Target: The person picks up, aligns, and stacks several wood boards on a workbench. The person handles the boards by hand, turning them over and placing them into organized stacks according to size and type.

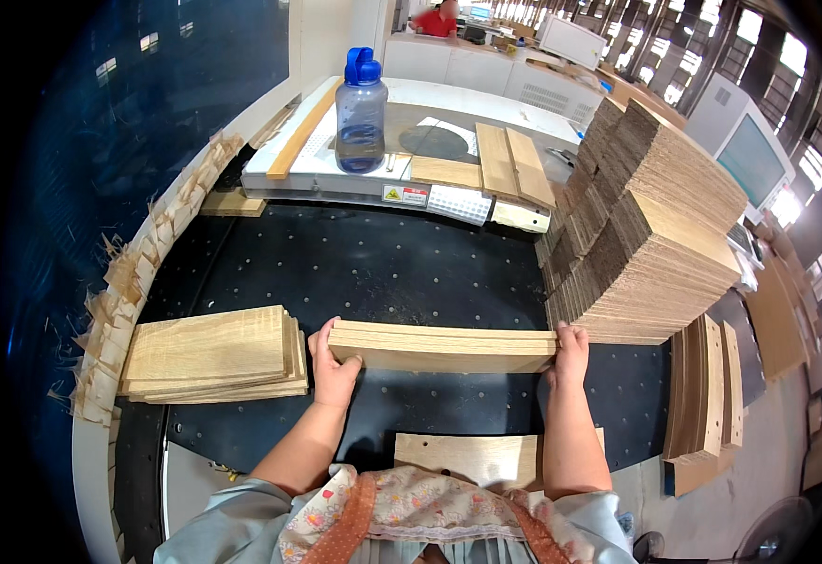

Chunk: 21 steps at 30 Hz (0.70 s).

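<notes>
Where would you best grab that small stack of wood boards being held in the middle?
By its two short ends, one hand from each side, as the left hand and right hand do now. The stack of boards is long, narrow and loose, so squeezing the ends probably keeps it together.

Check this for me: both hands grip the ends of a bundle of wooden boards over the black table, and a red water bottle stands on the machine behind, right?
Not quite: the water bottle is blue, not red, as the head view shows. The rest holds: left hand and right hand grip the bundle of wooden boards over the black table.
</notes>
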Motion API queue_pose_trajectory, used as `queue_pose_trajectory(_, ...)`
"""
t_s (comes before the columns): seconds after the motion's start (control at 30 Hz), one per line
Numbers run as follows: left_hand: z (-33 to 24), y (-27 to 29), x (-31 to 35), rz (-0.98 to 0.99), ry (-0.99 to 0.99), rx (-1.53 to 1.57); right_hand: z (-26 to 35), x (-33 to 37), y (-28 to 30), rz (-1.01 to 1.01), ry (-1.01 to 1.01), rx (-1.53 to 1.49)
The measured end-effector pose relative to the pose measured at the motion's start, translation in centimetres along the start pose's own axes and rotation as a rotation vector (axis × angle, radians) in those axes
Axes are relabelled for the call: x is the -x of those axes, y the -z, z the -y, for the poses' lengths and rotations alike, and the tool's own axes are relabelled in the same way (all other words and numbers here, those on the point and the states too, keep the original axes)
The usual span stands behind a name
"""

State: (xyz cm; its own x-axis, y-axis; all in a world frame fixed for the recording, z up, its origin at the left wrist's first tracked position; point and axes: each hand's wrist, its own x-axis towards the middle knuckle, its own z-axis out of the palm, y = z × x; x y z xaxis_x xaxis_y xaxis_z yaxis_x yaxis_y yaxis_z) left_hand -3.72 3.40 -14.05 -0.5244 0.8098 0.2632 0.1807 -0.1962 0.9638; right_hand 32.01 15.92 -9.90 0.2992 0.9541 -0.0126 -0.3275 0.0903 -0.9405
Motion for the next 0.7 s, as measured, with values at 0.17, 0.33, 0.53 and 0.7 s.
queue_pose_trajectory(0.17, -0.2, 0.7, -0.6, 0.096, 0.075, 0.212, 4.4, 2.9, -3.6, 0.181, 0.712, 0.862)
queue_pose_trajectory(0.33, -2.2, 0.3, -0.8, 0.163, 0.208, 0.38, 5.0, 8.6, -9.1, 0.954, 0.758, 1.485)
queue_pose_trajectory(0.53, -5.5, 0.9, 0.9, 0.102, -0.164, -0.157, 3.9, 9.1, -9.4, 0.92, 0.751, 1.607)
queue_pose_trajectory(0.7, -10.9, -0.5, 0.0, 0.412, -0.631, -0.793, 4.3, 9.1, -8.8, 0.961, 0.759, 1.533)
